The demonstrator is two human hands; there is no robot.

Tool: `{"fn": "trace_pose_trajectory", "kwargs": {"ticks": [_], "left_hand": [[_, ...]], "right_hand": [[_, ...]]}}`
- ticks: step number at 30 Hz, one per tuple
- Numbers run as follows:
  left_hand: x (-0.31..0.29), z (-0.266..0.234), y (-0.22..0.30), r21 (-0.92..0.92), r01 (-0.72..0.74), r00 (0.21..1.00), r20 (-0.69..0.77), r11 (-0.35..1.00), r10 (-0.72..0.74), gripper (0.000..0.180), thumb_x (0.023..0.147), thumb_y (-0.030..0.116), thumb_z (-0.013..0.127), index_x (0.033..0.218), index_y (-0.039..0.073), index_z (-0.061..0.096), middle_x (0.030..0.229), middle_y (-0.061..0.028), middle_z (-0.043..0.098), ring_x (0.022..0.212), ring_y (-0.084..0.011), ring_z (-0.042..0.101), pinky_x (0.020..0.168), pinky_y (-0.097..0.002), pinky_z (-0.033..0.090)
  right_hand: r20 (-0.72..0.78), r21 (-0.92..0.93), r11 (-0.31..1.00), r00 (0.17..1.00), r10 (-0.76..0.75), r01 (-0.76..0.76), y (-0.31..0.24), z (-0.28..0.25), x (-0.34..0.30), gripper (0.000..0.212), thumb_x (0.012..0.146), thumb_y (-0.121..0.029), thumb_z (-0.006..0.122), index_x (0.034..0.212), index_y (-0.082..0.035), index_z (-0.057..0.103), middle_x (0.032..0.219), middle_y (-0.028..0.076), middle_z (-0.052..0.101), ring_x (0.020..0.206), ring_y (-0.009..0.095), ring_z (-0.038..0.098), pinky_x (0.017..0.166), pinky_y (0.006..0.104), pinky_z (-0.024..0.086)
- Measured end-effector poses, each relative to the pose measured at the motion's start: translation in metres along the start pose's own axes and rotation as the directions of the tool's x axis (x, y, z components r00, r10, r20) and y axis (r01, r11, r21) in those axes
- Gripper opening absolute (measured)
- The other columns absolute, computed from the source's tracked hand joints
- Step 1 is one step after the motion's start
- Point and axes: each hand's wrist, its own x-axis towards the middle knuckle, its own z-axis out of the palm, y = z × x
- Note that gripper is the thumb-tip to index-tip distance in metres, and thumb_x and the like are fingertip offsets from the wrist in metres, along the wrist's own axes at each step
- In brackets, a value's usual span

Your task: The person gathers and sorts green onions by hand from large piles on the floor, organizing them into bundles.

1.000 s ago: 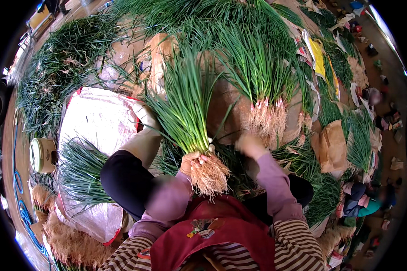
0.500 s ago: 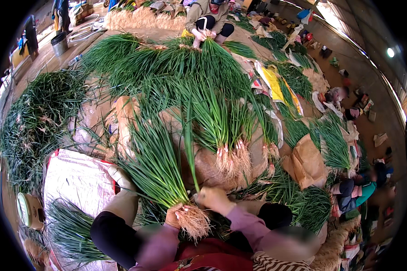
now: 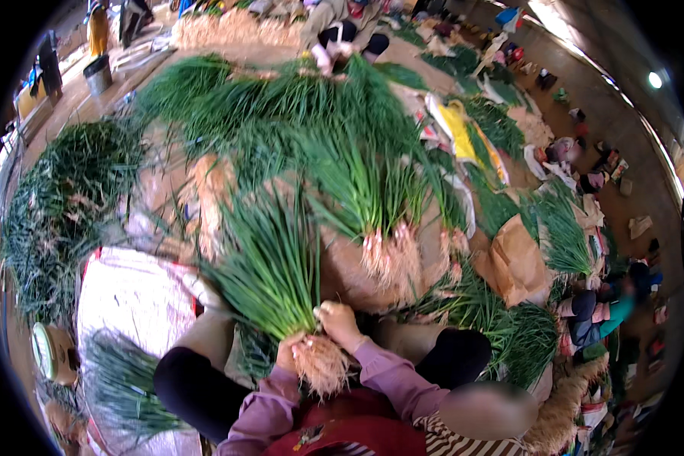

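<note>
In the head view, the left hand (image 3: 290, 353) clamped the green onion bunch (image 3: 285, 304), leaves (image 3: 270, 247) beyond its fingers, roots (image 3: 323, 366) beside. The right hand (image 3: 337, 323) curled at the bunch's edge; whether its fingers pinched anything, I couldn't tell. Base work seemed underway, needing a steady left grip next.

Beyond the fingers (image 3: 333, 313), the bunch (image 3: 270, 266) was deep green, paling to yellow-green near them; the roots (image 3: 323, 366) just below were pinkish tan. Nearer the body, the sleeves (image 3: 391, 384) were mauve, the apron (image 3: 391, 437) dark red. Left of the fingers, the sack (image 3: 140, 292) was white, red-edged; to their right, the paper bag (image 3: 517, 262) was brown.
</note>
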Motion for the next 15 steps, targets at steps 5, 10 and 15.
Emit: {"fn": "trace_pose_trajectory", "kwargs": {"ticks": [5, 10, 15], "left_hand": [[0.002, -0.012, 0.005, 0.006, 0.109, 0.988, 0.109, 0.994, -0.109, 0.026, 0.077, 0.018, 0.062, 0.089, -0.006, 0.061, 0.072, -0.0137, 0.064, 0.059, -0.019, 0.061, 0.057, -0.0317, 0.053], [-0.022, 0.048, 0.003, -0.393, -0.037, 0.831, 0.499, 0.919, 0.247, 0.059, 0.069, 0.024, 0.06, 0.12, -0.001, 0.043, 0.092, -0.0117, 0.056, 0.081, -0.0256, 0.059, 0.065, -0.0382, 0.053], [-0.007, 0.005, 0.018, -0.168, 0.101, 0.911, 0.412, 0.981, -0.023, 0.055, 0.066, 0.016, 0.063, 0.114, -0.006, 0.049, 0.094, -0.0224, 0.057, 0.075, -0.0272, 0.059, 0.067, -0.0355, 0.055]], "right_hand": [[0.066, 0.442, 0.853, 0.958, 0.28, -0.279, 0.013, 0.02, -0.004, 0.022, 0.088, -0.01, 0.056, 0.071, 0.002, 0.06, 0.058, 0.0, 0.055, 0.048, 0.006, 0.051, 0.043, 0.0242, 0.041], [-0.125, -0.453, 0.891, 0.989, -0.08, 0.015, 0.042, 0.016, 0.024, 0.016, 0.076, -0.015, 0.054, 0.069, -0.002, 0.059, 0.069, 0.021, 0.061, 0.07, 0.038, 0.061, 0.064, 0.0478, 0.048], [0.67, -0.618, 0.785, 0.546, 0.503, 0.035, 0.017, -0.055, 0.051, 0.025, 0.081, -0.026, 0.056, 0.079, -0.002, 0.066, 0.078, 0.02, 0.064, 0.074, 0.036, 0.063, 0.073, 0.0468, 0.048]]}}
